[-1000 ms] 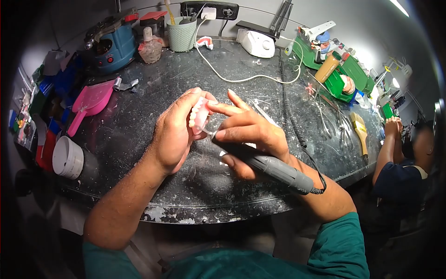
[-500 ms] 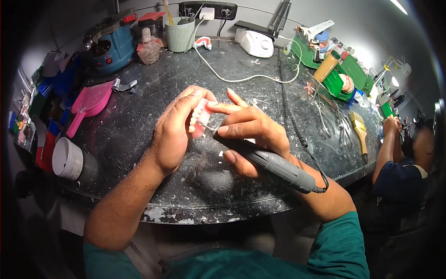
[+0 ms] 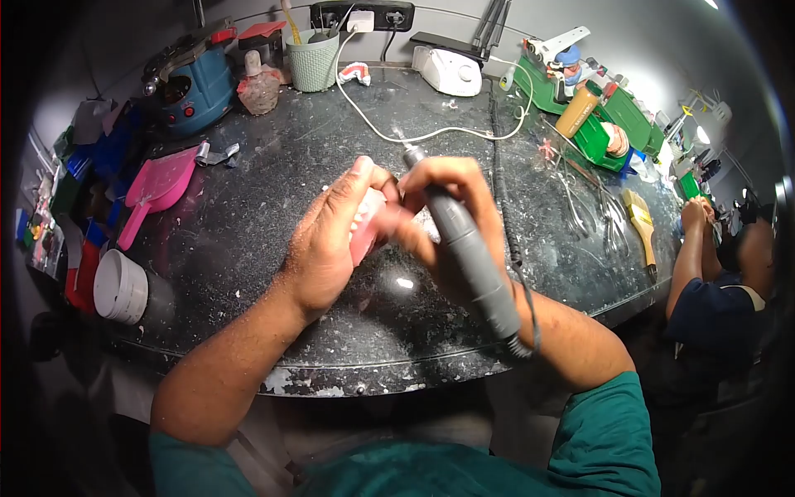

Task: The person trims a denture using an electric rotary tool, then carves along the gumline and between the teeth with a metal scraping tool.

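A pink denture with pale teeth (image 3: 361, 236) is held in my left hand (image 3: 323, 248), between thumb and fingers, near the middle of the dark worktop. My right hand (image 3: 454, 215) is wrapped round a dark grey rotary handpiece (image 3: 474, 261), whose metal tip points up and away, apart from the denture. Fingers of my right hand are blurred beside the denture's right side; whether they touch it is unclear. The handpiece's cord runs down beside my right wrist.
On the speckled worktop (image 3: 248, 199) are a pink dustpan (image 3: 161, 178), white tub (image 3: 121, 286), blue machine (image 3: 197, 91), woven cup (image 3: 314, 65), white device (image 3: 448, 72), green boxes (image 3: 596, 137), wire tools and brush (image 3: 640, 224). A co-worker (image 3: 716, 306) is at the right edge.
The handpiece has swung upright, and its tip has moved off the denture to point away from me. Fingers of my right hand have shifted towards the denture. The view has shifted slightly.
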{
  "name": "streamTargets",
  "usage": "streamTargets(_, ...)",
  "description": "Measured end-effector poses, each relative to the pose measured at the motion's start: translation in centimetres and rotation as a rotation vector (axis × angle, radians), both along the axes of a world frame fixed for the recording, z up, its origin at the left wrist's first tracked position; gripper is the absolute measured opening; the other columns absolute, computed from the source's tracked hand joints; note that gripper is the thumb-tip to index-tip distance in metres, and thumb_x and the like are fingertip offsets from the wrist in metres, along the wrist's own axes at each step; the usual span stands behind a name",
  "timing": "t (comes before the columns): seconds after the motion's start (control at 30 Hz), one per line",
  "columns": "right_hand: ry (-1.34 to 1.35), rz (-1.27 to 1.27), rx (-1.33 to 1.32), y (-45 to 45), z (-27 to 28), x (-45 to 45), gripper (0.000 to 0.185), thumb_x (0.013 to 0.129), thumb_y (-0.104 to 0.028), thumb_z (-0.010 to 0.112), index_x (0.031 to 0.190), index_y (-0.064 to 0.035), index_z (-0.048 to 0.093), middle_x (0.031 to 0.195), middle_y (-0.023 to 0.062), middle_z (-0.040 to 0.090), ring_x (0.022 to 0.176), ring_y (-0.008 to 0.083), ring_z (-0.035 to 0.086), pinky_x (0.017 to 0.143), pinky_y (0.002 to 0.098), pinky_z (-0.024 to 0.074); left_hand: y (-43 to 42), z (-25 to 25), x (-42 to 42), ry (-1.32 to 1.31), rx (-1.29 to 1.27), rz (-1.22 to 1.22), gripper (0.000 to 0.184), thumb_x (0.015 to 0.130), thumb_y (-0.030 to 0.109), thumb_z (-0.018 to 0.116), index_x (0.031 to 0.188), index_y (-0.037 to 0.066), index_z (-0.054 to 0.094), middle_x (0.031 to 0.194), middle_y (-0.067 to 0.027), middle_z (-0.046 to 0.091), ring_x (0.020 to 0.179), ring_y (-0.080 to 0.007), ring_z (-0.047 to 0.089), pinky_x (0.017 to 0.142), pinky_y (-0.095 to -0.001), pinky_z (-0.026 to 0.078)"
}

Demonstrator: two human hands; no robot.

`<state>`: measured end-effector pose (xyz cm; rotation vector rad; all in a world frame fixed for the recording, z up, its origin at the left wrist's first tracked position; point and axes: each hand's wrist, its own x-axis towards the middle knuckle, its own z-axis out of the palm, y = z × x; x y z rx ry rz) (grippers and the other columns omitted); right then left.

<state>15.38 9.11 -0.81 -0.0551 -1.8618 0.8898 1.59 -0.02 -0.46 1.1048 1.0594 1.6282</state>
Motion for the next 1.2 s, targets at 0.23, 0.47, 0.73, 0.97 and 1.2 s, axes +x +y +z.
streamTargets(0.23, 0.032, -0.055, 0.211, 0.3, 0.4, 0.2, 0.048, 0.078, -0.005, 0.086, 0.116, -0.0045, 0.056, 0.100, 0.0076, 0.065, 0.087, 0.0150, 0.067, 0.077, 0.0289, 0.0558, 0.1, 0.5, 0.1, -0.066, 0.253, 0.064, 0.033, 0.103, 0.026, 0.040, 0.124, 0.000, 0.045, 0.102, -0.0034, 0.053, 0.096, -0.0100, 0.053, 0.091, -0.0265, 0.040)
streamTargets(0.47, 0.099, -0.030, 0.078, 2.4, 0.3, 0.5, 0.044, 0.081, 0.000, 0.082, 0.117, -0.0051, 0.058, 0.105, 0.0068, 0.063, 0.095, 0.0143, 0.064, 0.082, 0.0284, 0.0533, 0.3, 0.6, -1.7, 0.232, 0.306, 0.074, 0.036, 0.094, 0.003, 0.066, 0.126, 0.000, 0.050, 0.122, -0.0096, 0.054, 0.118, -0.0152, 0.054, 0.108, -0.0335, 0.041)
streamTargets(0.73, 0.050, -0.096, -0.065, 2.0, 1.9, 1.8, 0.033, 0.092, -0.010, 0.071, 0.124, -0.0042, 0.064, 0.109, 0.0092, 0.065, 0.099, 0.0157, 0.064, 0.087, 0.0292, 0.0518, 0.7, 0.6, -2.3, 0.422, 0.443, 0.275, 0.036, 0.089, -0.008, 0.068, 0.122, -0.001, 0.055, 0.128, -0.0117, 0.055, 0.129, -0.0223, 0.052, 0.116, -0.0377, 0.038)
streamTargets(0.97, 0.076, -0.064, -0.106, 1.6, 1.6, 1.9, 0.023, 0.093, -0.012, 0.069, 0.113, -0.0025, 0.061, 0.102, 0.0068, 0.063, 0.092, 0.0126, 0.063, 0.082, 0.0279, 0.0516, 0.8, 0.5, -2.2, 0.361, 0.458, 0.265, 0.036, 0.089, -0.009, 0.067, 0.122, -0.001, 0.055, 0.132, -0.0149, 0.054, 0.131, -0.0242, 0.051, 0.116, -0.0389, 0.039)
streamTargets(1.2, 0.079, 0.040, -0.107, 1.6, 1.3, 1.8, 0.025, 0.093, -0.010, 0.069, 0.114, -0.0006, 0.060, 0.112, 0.0119, 0.064, 0.102, 0.0161, 0.066, 0.088, 0.0307, 0.0530, 0.7, 0.5, -2.4, 0.430, 0.456, 0.296, 0.036, 0.087, -0.011, 0.067, 0.120, 0.000, 0.056, 0.130, -0.0148, 0.055, 0.129, -0.0243, 0.052, 0.115, -0.0387, 0.038)
